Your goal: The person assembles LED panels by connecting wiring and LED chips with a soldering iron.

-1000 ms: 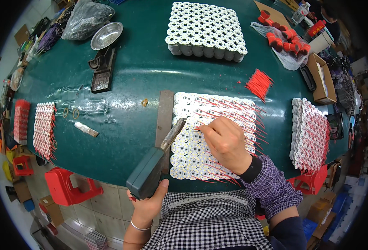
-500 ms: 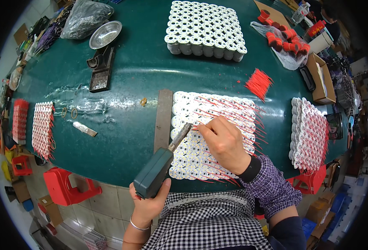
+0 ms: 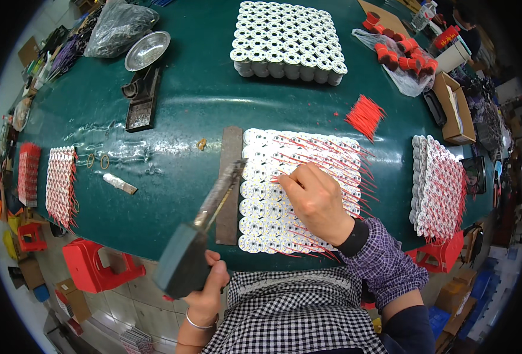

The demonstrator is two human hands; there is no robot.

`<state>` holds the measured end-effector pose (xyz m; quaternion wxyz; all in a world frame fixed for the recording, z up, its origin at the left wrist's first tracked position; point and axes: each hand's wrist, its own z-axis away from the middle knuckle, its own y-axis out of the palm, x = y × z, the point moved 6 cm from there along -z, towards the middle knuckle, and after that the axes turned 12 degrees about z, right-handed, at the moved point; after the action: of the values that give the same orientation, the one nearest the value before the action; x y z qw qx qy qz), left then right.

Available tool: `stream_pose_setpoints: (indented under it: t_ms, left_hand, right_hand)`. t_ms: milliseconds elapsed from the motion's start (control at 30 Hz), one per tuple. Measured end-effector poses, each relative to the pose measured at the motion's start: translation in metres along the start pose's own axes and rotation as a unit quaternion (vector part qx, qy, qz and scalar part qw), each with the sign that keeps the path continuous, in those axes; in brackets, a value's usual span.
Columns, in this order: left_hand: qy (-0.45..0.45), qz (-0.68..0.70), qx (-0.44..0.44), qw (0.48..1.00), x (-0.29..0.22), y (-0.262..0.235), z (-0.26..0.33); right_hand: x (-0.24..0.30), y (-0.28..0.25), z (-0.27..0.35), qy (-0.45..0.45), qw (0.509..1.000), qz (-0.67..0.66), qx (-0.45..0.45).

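Note:
My left hand (image 3: 206, 289) is wrapped round the dark green grip of a soldering gun (image 3: 181, 259). Its metal tip rises to the left edge of a block of round white LED boards (image 3: 264, 227), apart from my right hand. Over the middle of those boards, my right hand (image 3: 315, 200) is closed in a pinch, and a short red wire (image 3: 276, 179) pokes out at the fingertips. Many red wires trail off the right half of the block. Along its left side lies a flat metal bar (image 3: 228, 203).
A loose pile of red wires (image 3: 365, 117) lies beyond the block, near a tray of white cylinders (image 3: 289, 44). Wired board stacks stand at left (image 3: 61, 183) and right (image 3: 435, 189). Further off are a metal bowl (image 3: 147, 50), a black holder (image 3: 142, 106) and a cardboard box (image 3: 459, 112).
My left hand has drawn the soldering gun back to the left, its tip now away from the right fingertips. The right hand has stayed nearly in place over the boards.

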<state>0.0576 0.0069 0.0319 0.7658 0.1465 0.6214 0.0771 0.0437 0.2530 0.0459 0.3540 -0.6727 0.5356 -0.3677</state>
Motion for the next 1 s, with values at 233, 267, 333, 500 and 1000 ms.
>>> stream_pose_setpoints:
  t_ms: [233,267,333,500,1000]
  left_hand:
    - [-0.004,-0.031,0.005,0.999,-0.008,0.000,0.006]
    - [-0.013,-0.033,-0.001,0.999,-0.007,-0.002,0.006]
    - [-0.025,-0.017,0.000,1.000,-0.008,-0.003,0.007]
    - [-0.007,-0.058,0.039,0.998,0.000,-0.006,0.008]
    - [0.022,-0.158,0.160,0.974,0.021,0.000,0.006]
  right_hand:
    - [-0.003,-0.003,0.002,0.015,1.000,0.004,-0.014]
    - [-0.002,-0.009,0.001,0.012,1.000,0.001,-0.023]
    - [0.000,-0.018,0.001,0.011,0.999,-0.001,-0.030]
    - [0.005,-0.021,0.011,0.021,1.000,-0.011,-0.019]
    - [0.007,-0.010,0.017,0.018,1.000,0.006,0.010]
